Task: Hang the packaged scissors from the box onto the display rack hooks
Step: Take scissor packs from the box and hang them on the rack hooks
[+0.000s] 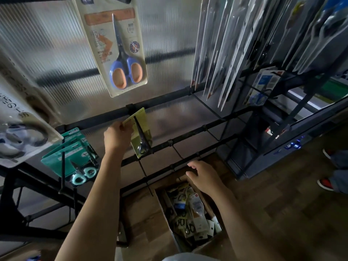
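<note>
While you lean over the black display rack [188, 134], its bars run across a ribbed translucent panel [47, 44] at the far side, and brown wood-look flooring [282, 204] spreads to the right. Your left hand [116, 136] is up at the rack, thumb and fingers pinching the upper left corner of a yellow-green scissors pack [141, 132], which sits tilted against a black hook [137, 123]; whether the hook is through the card's hole, you can't tell. Your right hand [203, 176] hovers low over the far end of the cardboard box [146, 223], fingers loosely curled, nothing in them. More packaged scissors [190, 215] lie jumbled inside that box, dim and hard to sort out. Far and higher, a pack of blue-and-orange scissors [120, 53] hangs with its top cut off by the frame. Teal packs [79, 157] hang near left, and a blurred white pack [18, 129] crowds the left edge. Upper right, a row of packs [235, 44] is seen edge-on, contents unreadable. Red-and-white shoes [327, 183] peek in at the right edge.
</note>
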Motion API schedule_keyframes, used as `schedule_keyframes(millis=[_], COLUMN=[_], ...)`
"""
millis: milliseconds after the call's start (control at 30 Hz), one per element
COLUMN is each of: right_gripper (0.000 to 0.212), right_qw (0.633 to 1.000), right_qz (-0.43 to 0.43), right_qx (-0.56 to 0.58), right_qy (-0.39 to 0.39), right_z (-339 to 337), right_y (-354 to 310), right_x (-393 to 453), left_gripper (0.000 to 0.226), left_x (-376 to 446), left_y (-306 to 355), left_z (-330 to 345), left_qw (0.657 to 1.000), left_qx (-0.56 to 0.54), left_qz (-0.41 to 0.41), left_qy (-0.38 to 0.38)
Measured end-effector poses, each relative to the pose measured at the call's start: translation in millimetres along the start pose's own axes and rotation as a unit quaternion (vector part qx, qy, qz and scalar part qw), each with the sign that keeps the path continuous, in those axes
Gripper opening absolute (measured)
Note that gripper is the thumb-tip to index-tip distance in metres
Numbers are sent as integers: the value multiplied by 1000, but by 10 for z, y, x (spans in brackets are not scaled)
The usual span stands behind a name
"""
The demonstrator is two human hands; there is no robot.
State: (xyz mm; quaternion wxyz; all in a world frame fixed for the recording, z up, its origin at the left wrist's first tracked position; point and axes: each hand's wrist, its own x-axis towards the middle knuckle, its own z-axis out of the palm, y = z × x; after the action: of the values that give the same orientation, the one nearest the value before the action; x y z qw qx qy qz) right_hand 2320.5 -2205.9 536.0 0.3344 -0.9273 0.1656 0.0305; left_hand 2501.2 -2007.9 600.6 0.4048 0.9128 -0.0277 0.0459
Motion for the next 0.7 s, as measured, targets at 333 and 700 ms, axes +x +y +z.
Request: schedule_keyframes(millis=[333, 700], right_gripper=[42, 39], right_qw=[996, 991], right_qz=[70, 132], right_qx=[28, -14], right_qy=[-53, -28], right_z=[347, 1278], right_y=[487, 1749], right_x=[-357, -928], left_gripper=[29, 44], left_x=[-1166, -2500], left_y=[-496, -1227], left_z=[604, 1943], left_qw=[986, 902], left_qx=[76, 201], left_qz=[-100, -41], left_qy=[-114, -380])
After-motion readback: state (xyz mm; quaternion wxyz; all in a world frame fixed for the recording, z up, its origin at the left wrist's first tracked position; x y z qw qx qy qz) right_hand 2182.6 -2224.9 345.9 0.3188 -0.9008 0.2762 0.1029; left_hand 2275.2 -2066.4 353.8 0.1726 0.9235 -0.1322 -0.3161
